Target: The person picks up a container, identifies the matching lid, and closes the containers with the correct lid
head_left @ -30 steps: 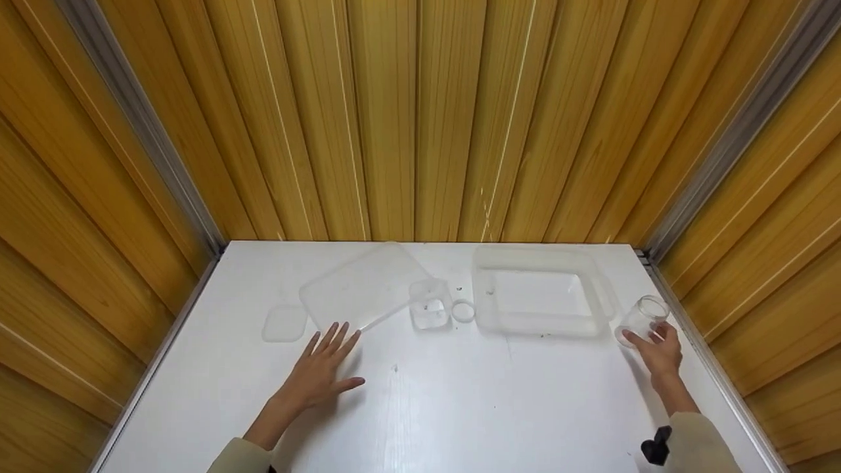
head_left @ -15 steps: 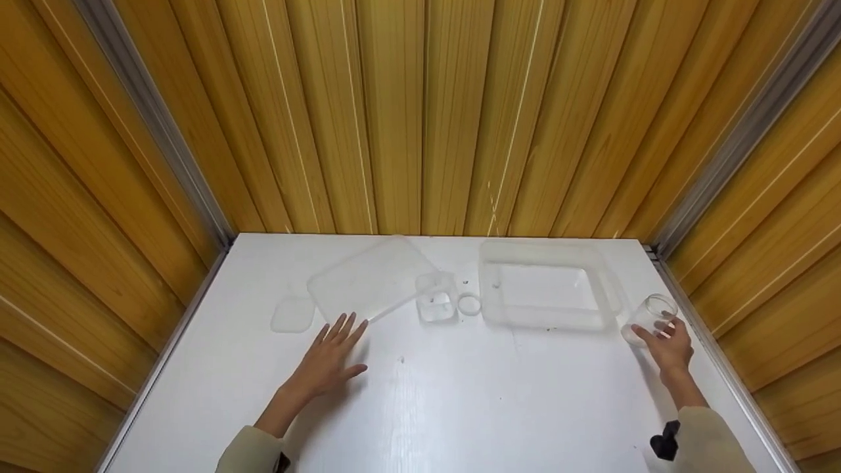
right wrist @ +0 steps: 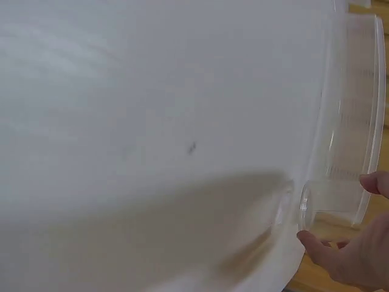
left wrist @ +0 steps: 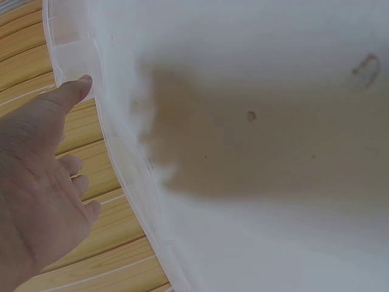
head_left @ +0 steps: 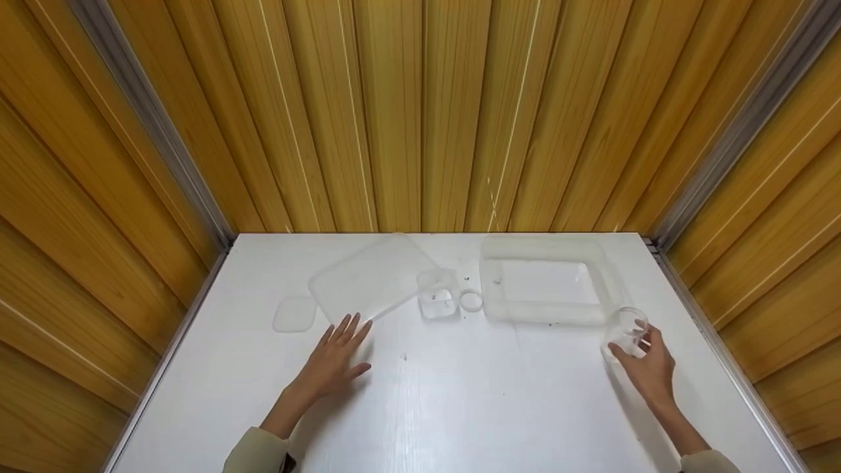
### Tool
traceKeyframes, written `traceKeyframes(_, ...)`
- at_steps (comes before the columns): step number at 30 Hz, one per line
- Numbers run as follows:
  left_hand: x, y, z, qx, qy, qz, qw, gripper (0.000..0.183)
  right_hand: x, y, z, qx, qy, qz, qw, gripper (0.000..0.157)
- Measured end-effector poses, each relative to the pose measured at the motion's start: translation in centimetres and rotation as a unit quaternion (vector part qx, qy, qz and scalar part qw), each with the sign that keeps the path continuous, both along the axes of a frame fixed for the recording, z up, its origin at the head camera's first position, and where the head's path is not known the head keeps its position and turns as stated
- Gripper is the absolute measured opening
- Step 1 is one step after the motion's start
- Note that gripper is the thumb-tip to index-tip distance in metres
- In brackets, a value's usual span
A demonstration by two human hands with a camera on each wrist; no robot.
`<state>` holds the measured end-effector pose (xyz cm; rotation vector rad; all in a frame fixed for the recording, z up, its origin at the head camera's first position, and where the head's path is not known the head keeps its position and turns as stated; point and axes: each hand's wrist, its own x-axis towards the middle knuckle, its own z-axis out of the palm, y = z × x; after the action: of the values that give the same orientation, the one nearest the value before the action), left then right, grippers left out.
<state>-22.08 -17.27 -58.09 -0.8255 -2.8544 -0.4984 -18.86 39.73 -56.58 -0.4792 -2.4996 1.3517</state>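
In the head view a clear jar (head_left: 621, 341) stands at the right, its round mouth facing up, and my right hand (head_left: 647, 371) grips it between thumb and fingers. The right wrist view shows the thumb and fingers on both sides of the same jar (right wrist: 331, 207). My left hand (head_left: 332, 364) has its fingers spread and straight, with the fingertips close to the front corner of a large, thin translucent lid (head_left: 368, 282). Whether they touch it I cannot tell. In the left wrist view this hand (left wrist: 45, 158) holds nothing.
Behind the jar lies a large translucent rectangular box (head_left: 542, 313). A small square container (head_left: 438, 309) and a clear ring-shaped piece (head_left: 471, 301) sit mid-table. A small square lid (head_left: 295, 314) lies left on the white table (head_left: 460, 407). Wood-patterned walls (head_left: 420, 118) enclose three sides.
My right hand has moved the jar left and a little nearer to me, towards the large box's front right corner. The left hand keeps its pose; the head view has shifted slightly.
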Motion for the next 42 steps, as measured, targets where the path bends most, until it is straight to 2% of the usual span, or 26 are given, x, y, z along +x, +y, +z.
traceKeyframes(5, 0.1, 0.1, 0.0, 0.003, 0.000, 0.003, 1.0000, 0.077, 0.1, -4.1, 0.2, -0.008, 0.042, 0.064, 0.997, 0.069)
traceKeyframes(11, 0.2, 0.1, 0.0, 0.009, -0.010, 0.010, 0.9999, 0.077, -0.3, -9.0, 0.0, 0.010, 0.080, 0.144, 0.986, 0.070)
traceKeyframes(14, 0.2, 0.2, 0.0, 0.015, -0.015, 0.010, 0.9997, 0.077, -0.5, -10.9, -0.5, 0.006, 0.083, 0.179, 0.980, 0.071)
traceKeyframes(22, 0.4, 0.3, -0.3, 0.019, -0.020, 0.010, 0.9996, 0.078, -1.0, -15.3, -2.5, -0.047, 0.060, 0.236, 0.969, 0.067)
traceKeyframes(26, 0.6, 0.4, -0.6, 0.022, -0.011, 0.004, 0.9997, 0.077, -0.7, -16.5, -3.2, -0.061, 0.055, 0.264, 0.961, 0.066)
traceKeyframes(33, 0.2, 1.9, -0.8, 0.014, -0.019, 0.001, 0.9997, 0.073, -0.3, -16.9, -3.7, -0.063, 0.040, 0.278, 0.958, 0.071)
traceKeyframes(39, -1.2, 5.3, 0.3, 0.012, -0.007, -0.022, 0.9997, 0.063, -0.9, -16.6, -4.2, -0.031, 0.027, 0.279, 0.959, 0.082)
traceKeyframes(42, -2.0, 7.6, 0.7, 0.025, 0.009, -0.030, 0.9992, 0.051, -1.3, -16.4, -4.3, -0.023, 0.014, 0.287, 0.958, 0.079)
